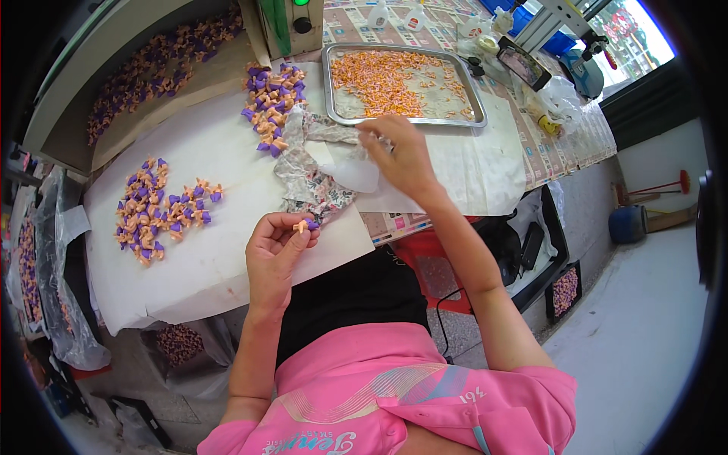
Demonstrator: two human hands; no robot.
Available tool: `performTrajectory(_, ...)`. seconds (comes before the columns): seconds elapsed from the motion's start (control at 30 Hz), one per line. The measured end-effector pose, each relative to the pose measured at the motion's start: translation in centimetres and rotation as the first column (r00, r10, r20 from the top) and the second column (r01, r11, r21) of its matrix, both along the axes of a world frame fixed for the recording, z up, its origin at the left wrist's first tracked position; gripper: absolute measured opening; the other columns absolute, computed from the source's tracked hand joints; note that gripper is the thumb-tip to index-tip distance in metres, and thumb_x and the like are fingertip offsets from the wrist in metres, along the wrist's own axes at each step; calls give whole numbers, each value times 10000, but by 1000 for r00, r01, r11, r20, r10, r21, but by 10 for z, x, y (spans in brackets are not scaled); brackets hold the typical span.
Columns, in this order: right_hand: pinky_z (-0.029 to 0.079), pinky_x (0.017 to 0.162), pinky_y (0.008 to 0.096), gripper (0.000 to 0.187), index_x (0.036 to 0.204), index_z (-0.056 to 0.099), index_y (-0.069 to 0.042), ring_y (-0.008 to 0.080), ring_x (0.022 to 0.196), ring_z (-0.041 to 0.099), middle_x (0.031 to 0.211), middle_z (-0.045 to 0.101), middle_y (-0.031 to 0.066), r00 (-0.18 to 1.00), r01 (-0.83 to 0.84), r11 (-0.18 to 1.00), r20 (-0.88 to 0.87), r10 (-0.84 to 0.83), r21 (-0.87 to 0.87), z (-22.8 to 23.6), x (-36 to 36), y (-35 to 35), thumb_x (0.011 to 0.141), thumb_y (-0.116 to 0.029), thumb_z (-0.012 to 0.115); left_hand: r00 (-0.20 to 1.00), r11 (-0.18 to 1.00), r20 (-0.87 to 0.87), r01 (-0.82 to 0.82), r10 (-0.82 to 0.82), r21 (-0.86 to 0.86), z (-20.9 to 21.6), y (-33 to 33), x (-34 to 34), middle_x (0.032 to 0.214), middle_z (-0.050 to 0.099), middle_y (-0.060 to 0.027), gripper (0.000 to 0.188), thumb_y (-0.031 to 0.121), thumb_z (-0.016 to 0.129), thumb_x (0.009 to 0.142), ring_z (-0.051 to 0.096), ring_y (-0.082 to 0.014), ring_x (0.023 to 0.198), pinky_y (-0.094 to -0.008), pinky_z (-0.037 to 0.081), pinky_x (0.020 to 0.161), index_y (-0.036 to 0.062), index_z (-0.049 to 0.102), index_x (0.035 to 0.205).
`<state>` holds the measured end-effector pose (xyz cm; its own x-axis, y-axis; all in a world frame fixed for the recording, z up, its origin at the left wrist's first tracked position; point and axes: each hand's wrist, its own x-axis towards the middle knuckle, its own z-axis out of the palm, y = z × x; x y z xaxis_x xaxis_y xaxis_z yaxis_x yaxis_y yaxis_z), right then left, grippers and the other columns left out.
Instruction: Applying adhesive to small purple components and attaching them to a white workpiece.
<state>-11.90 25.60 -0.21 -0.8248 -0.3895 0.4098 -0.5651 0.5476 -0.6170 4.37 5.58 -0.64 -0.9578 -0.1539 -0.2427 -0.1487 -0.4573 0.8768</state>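
Note:
My left hand (277, 254) is closed near the table's front edge. Its thumb and fingertips pinch a small peach-and-purple plastic figure (305, 226). My right hand (406, 158) is over the near edge of a metal tray (329, 92), its fingers drawn together; what they hold, if anything, is too small to make out. Many tiny orange-and-pink pieces (379, 80) lie in that tray. Between my hands a floral cloth (299, 176) lies crumpled, with a translucent white piece (356, 176) on it.
Similar figures lie in a loose pile (148, 216) at the left and another pile (271, 106) behind the cloth. At the far left, a machine (57, 98) has more figures on its belt. A phone (523, 64) on a stand and small bottles (415, 18) are at the back.

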Motion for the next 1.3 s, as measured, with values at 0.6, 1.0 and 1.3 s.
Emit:
performTrajectory(0.6, 446, 840, 420, 101, 863, 688, -80, 304, 925, 571, 871, 653, 111, 973, 173, 882, -215, -85, 437, -2, -97, -47, 824, -157, 636, 1000, 999, 5, 6, -6, 36, 21, -21, 5, 1021, 650, -97, 158, 34, 649, 897, 645, -138, 876, -264, 537, 801, -8, 581, 1034)
performTrajectory(1.0, 469, 737, 265, 124, 993, 640, -9, 133, 829, 596, 904, 638, 78, 853, -290, 919, 363, 375, -267, 18, 93, -63, 881, -60, 657, 999, 999, -31, 24, -23, 40, -5, -34, 12, 1026, 652, -94, 172, 53, 641, 906, 643, -131, 880, -262, 537, 801, 4, 574, 1057)
performTrajectory(1.3, 498, 719, 309, 161, 983, 639, -26, 210, 800, 612, 880, 641, 90, 873, -260, 910, 323, 365, -324, 11, 119, -49, 831, -20, 691, 996, 996, -39, 81, -80, 36, -6, -20, 26, 1001, 642, -88, 188, 57, 649, 909, 634, -131, 884, -265, 536, 817, -28, 578, 1060)
